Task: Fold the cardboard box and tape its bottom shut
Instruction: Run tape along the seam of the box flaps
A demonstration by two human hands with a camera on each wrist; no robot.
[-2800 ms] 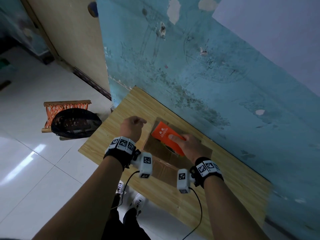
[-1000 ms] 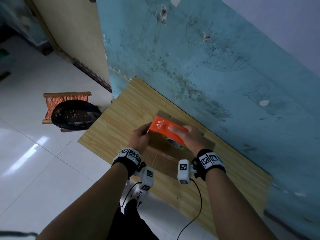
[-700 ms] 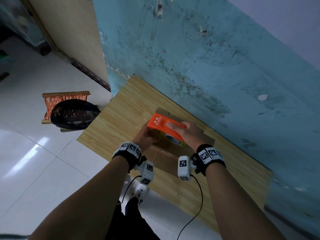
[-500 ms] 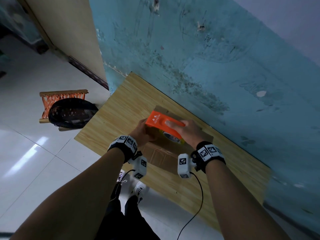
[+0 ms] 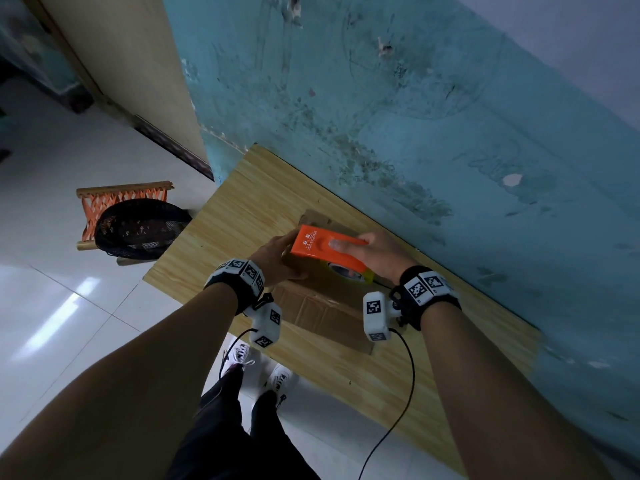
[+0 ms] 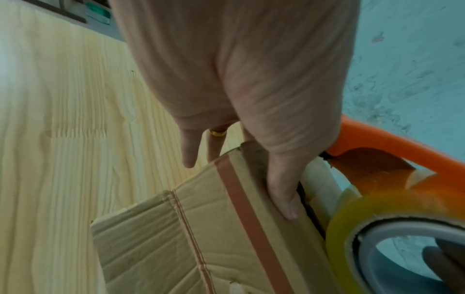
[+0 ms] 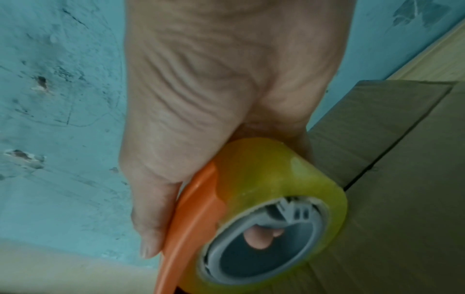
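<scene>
Your right hand (image 5: 375, 256) is wrapped around the orange tape dispenser (image 5: 327, 247), thumb lying flat along its top, and in the right wrist view a fingertip (image 7: 259, 238) shows through the grey hub of the yellowish tape roll (image 7: 271, 185), so the grip goes through the core as well as over the shell. The dispenser sits over the far left end of the cardboard box (image 5: 320, 306), with its front end at that corner. The box rests on the wooden table (image 5: 242, 202), close to the blue wall (image 5: 415, 116), with its folded flaps facing up; a dark seam between two flaps runs beside the roll in the right wrist view. Your left hand (image 5: 277, 259) clasps the left edge of the box right beside the dispenser: in the left wrist view the thumb (image 6: 281, 189) presses down along the top edge next to a brown strip (image 6: 241, 199), while the other fingers (image 6: 188, 151) hang down over the outer side, one of them wearing a gold ring (image 6: 217, 132). A loose flap of the box spreads onto the table below your left wrist. On the white tiled floor (image 5: 52, 306) to the left of the table stands a black mesh basket (image 5: 138, 228) against a small wooden rack with orange netting (image 5: 121, 195).
</scene>
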